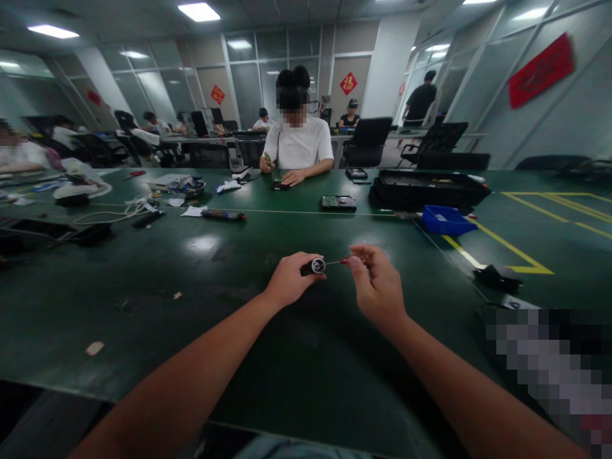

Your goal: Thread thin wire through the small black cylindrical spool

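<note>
At the far left of the hands, a grey-and-dark cylindrical tool with a red end [223, 215] lies on the dark green table [268, 233], apart from the work. Next comes the person's left hand [289, 280], its grip pinching a short black cylinder with a pale, ring-shaped end [306, 268] between thumb and fingers. The cylinder is at the middle of the view, with its ringed end turned toward the right; whether it also rests on the table cannot be told. That end shows some inner structure, so it seems already uncovered, while the dark outer body appears to be in one piece.

From the right, a slim metal-shafted screwdriver with a red handle [343, 261] points at the ringed end. Its tip is at or just beside the rim; contact is too small to confirm. The person's right hand [381, 284] pinches the handle between thumb and fingers. The work therefore looks under way, not finished, though how much is loosened or left inside cannot be judged. Farther right, an open blue plastic bin [447, 221] stands well apart.
</note>
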`<state>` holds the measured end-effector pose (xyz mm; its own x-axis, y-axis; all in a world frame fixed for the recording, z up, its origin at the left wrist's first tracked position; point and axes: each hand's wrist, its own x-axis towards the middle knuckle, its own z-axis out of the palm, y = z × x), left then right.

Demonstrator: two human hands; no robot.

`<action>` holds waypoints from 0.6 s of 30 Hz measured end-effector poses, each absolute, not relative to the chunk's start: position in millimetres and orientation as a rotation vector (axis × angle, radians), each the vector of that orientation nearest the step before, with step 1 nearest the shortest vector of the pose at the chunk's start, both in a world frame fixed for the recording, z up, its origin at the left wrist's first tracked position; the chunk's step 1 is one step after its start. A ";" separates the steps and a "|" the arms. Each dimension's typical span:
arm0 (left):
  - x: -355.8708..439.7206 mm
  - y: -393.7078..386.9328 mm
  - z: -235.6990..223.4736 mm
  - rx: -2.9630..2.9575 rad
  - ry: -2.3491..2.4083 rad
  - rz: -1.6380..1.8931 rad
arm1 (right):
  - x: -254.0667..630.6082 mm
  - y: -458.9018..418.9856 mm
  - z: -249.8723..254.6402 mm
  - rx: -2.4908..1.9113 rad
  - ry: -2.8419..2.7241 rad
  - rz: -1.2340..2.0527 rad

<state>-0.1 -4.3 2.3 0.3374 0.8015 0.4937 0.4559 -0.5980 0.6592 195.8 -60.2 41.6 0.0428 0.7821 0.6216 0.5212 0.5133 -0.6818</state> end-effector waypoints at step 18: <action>0.8 -4.8 3.2 2.173 1.101 1.152 | 199.0 -39.5 28.1 -1.102 -1.191 0.612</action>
